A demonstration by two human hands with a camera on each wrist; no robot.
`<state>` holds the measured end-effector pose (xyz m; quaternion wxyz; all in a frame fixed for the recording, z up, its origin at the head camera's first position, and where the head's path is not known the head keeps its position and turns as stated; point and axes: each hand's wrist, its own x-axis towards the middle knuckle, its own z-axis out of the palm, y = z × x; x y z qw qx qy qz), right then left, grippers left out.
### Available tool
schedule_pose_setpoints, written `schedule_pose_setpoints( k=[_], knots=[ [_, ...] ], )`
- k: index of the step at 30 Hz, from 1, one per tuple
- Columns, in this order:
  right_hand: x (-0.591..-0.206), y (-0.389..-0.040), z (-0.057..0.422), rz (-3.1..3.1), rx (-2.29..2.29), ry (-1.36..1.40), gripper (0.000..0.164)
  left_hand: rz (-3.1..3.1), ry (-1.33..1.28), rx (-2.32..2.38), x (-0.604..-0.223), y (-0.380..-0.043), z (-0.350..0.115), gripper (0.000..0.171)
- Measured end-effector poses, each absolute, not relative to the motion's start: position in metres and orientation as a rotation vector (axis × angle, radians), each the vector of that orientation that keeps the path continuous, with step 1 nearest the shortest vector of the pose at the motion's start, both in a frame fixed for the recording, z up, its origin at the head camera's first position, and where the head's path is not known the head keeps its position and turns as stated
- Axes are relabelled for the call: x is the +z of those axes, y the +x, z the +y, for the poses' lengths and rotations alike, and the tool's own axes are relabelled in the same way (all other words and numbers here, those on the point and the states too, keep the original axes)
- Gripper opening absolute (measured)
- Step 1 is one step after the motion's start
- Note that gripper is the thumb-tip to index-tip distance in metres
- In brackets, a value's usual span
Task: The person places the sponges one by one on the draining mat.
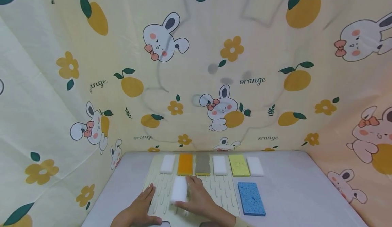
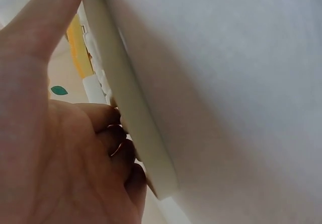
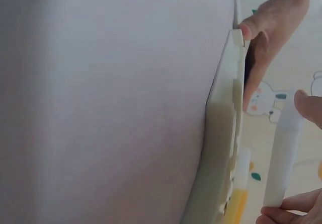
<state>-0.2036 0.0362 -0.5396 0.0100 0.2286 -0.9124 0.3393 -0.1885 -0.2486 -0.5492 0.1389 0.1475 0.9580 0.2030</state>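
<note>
My right hand (image 1: 200, 198) pinches a white sponge block (image 1: 179, 189) between thumb and fingers. In the right wrist view the same white sponge (image 3: 284, 156) stands apart from the board's surface. A cream board (image 1: 220, 196) with raised drop-shaped ridges lies beneath it on the table. My left hand (image 1: 139, 206) rests at the board's left edge, fingers extended along it and thumb near the front edge. In the left wrist view the left hand's fingertips (image 2: 133, 178) touch the board's side (image 2: 136, 118).
Along the back sit a white block (image 1: 167, 164), an orange sponge (image 1: 185, 164), a grey-topped sponge (image 1: 202, 164), another white block (image 1: 219, 165), a yellow-green sponge (image 1: 239, 165) and a further white block (image 1: 255, 166). A blue sponge (image 1: 251, 199) lies right of the board. Printed cloth (image 1: 260, 118) surrounds the table.
</note>
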Motion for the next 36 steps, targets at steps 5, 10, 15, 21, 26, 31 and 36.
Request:
schedule_pose_setpoints(
  k=[5,10,15,21,26,31,36],
  knots=[
    [-0.541,-0.205,0.022,-2.783,0.986,0.778,0.110,2.766,0.425,0.578,-0.551,-0.190,-0.250,0.132],
    [-0.541,-0.205,0.011,-2.843,1.020,0.771,0.113,2.766,0.445,0.591,-0.552,-0.189,-0.250,0.131],
    [-0.541,-0.208,0.001,-2.927,1.074,0.733,0.118,2.785,0.507,0.595,-0.551,-0.187,-0.251,0.129],
    [-0.549,-0.215,-0.007,-2.929,1.068,0.750,0.118,2.780,0.499,0.587,-0.553,-0.188,-0.252,0.131],
    [-0.548,-0.218,-0.015,-2.975,1.030,0.735,0.117,2.776,0.481,0.590,-0.554,-0.189,-0.253,0.132],
    [-0.546,-0.219,-0.023,-2.993,0.932,0.737,0.118,2.782,0.482,0.581,-0.553,-0.189,-0.253,0.132],
    [-0.544,-0.219,-0.026,-3.015,0.889,0.745,0.117,2.773,0.483,0.588,-0.552,-0.189,-0.252,0.131]
  ],
)
